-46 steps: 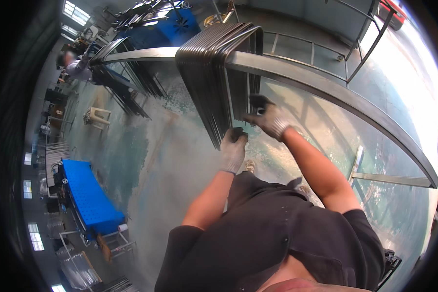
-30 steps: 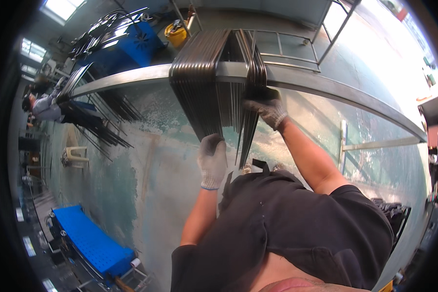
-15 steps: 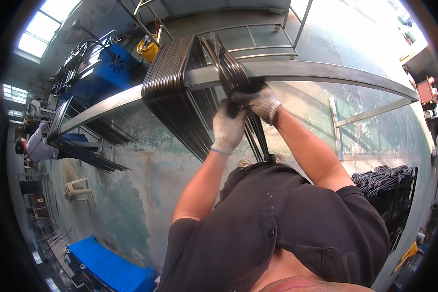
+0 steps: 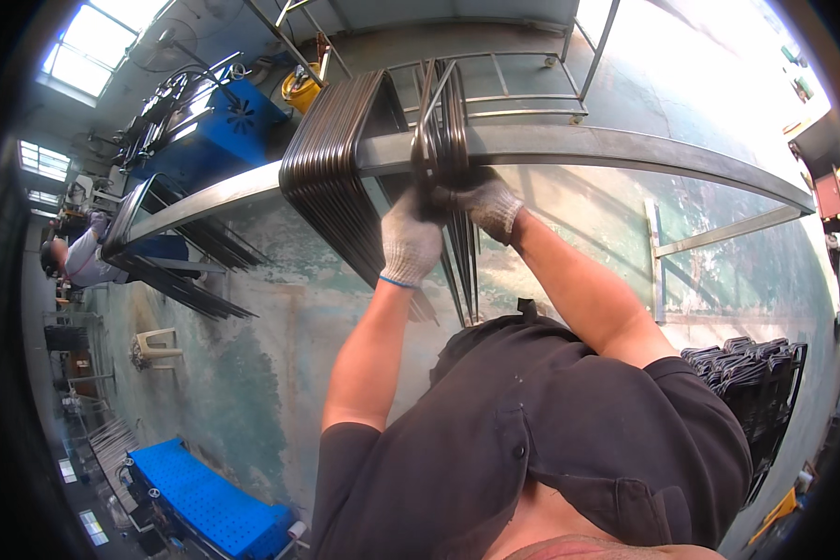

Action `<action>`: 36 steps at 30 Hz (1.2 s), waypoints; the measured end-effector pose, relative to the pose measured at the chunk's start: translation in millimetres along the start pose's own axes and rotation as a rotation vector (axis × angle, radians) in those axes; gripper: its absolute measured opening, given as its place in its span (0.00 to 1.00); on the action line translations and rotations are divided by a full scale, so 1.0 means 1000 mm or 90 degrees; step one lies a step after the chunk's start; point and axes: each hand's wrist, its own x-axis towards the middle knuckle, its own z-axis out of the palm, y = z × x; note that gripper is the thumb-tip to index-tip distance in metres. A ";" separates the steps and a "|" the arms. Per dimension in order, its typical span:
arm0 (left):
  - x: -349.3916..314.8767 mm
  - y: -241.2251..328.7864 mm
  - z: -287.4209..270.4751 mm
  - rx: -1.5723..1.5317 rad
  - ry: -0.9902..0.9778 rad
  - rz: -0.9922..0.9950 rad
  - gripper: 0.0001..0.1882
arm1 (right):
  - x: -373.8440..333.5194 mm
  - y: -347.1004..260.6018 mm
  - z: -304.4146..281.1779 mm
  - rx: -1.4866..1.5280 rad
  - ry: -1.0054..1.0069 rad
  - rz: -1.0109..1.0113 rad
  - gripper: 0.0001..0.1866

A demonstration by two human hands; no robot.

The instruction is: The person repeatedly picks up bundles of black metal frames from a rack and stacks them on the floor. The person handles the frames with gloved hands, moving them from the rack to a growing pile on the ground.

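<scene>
A small bundle of dark bent metal rods [image 4: 443, 126] hangs over a long grey metal rail [image 4: 616, 146] in front of me. My left hand [image 4: 411, 241], in a whitish work glove with a darkened palm, closes on the bundle's left side just below the rail. From the right, my right hand [image 4: 491, 207], gloved alike, closes round the same rods. Its fingers are partly lost in blur and shadow. Just left of the bundle, a thick row of matching bent rods [image 4: 330, 140] straddles the rail, with legs slanting down behind my left hand.
More bent rods [image 4: 173, 285] hang at the rail's left end, near another person [image 4: 89, 261]. Behind stand a blue machine [image 4: 224, 117], a yellow bucket [image 4: 301, 91] and a wheeled metal frame [image 4: 523, 105]. Stacked black rods [image 4: 751, 383] are at right; a stool [image 4: 157, 347] and blue table [image 4: 205, 495] at left.
Both hands have shifted left along the rail with the small bundle. Its rods, slanted before, now hang more upright and closer together.
</scene>
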 end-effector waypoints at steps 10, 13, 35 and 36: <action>0.022 0.069 -0.039 -0.175 0.152 0.029 0.08 | -0.006 0.021 -0.003 -0.258 0.086 0.010 0.27; 0.020 0.066 -0.039 -0.166 0.142 0.039 0.08 | -0.008 0.049 -0.012 -0.157 0.104 -0.014 0.14; 0.082 0.117 -0.003 -0.368 0.110 0.182 0.12 | -0.122 0.009 -0.137 0.213 0.266 0.038 0.18; 0.086 0.125 0.004 -0.356 0.118 0.178 0.12 | -0.132 0.007 -0.149 0.199 0.258 0.043 0.14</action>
